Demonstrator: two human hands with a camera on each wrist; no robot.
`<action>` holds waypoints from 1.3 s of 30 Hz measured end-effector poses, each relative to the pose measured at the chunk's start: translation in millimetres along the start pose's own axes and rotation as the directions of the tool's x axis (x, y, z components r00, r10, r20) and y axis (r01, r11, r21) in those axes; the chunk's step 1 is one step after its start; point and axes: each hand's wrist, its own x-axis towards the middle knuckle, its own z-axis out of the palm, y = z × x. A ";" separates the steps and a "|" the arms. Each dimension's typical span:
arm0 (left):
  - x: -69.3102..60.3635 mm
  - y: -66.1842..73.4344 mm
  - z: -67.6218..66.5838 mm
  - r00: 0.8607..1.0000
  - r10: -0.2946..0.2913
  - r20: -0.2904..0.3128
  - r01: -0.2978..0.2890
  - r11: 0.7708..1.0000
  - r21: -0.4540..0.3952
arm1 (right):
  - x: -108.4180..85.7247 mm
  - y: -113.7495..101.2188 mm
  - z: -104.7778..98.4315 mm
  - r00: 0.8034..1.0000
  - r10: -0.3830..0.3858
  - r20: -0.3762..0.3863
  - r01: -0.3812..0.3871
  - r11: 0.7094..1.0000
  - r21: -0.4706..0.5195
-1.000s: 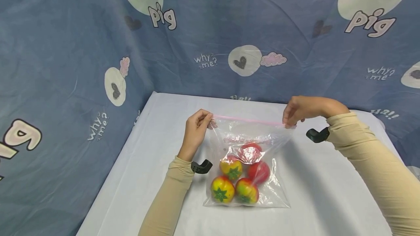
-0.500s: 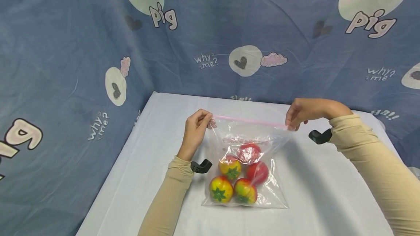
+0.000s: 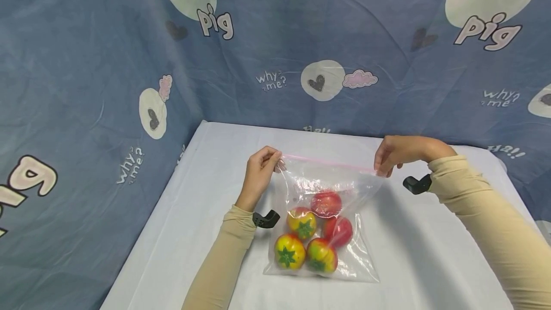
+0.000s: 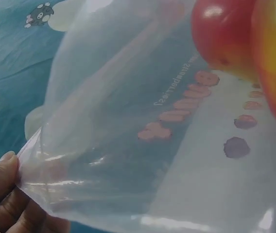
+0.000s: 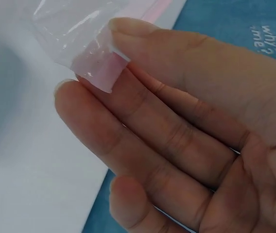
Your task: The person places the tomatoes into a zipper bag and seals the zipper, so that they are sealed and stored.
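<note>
A clear zip bag with a pink seal strip along its top stands between my hands. Inside it sit several round red and yellow tomato-like fruits, some with green star-shaped tops. My left hand pinches the bag's upper left corner between thumb and fingers, as the left wrist view also shows. The upper right corner is pinched by my right hand. In the right wrist view, the pink corner strip lies between thumb and fingers, with the other fingers loosely bent.
The bag's lower part is over a white-covered table. Blue printed fabric hangs behind and to the left, meeting the table's edges. A dark wrist device sticks out from each sleeve.
Both hands and the top edge of the bag have come slightly nearer. The bag's bottom and the fruits have shifted a little toward me as well. Both corners stay held.
</note>
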 end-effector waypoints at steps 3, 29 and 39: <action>-0.2 -2.6 -0.3 0.999 -0.047 0.011 0.047 0.999 0.012 | 4.5 3.2 4.6 1.000 0.003 -0.003 -0.003 1.000 0.008; 1.7 -34.7 -0.7 0.972 -0.236 0.002 0.230 0.950 0.210 | 49.1 46.2 52.2 0.936 -0.188 -0.299 0.174 0.982 -0.073; -0.2 -41.7 -4.6 0.954 -0.288 0.085 0.242 0.904 0.354 | 57.2 55.4 66.2 0.901 -0.189 -0.391 0.170 0.982 -0.081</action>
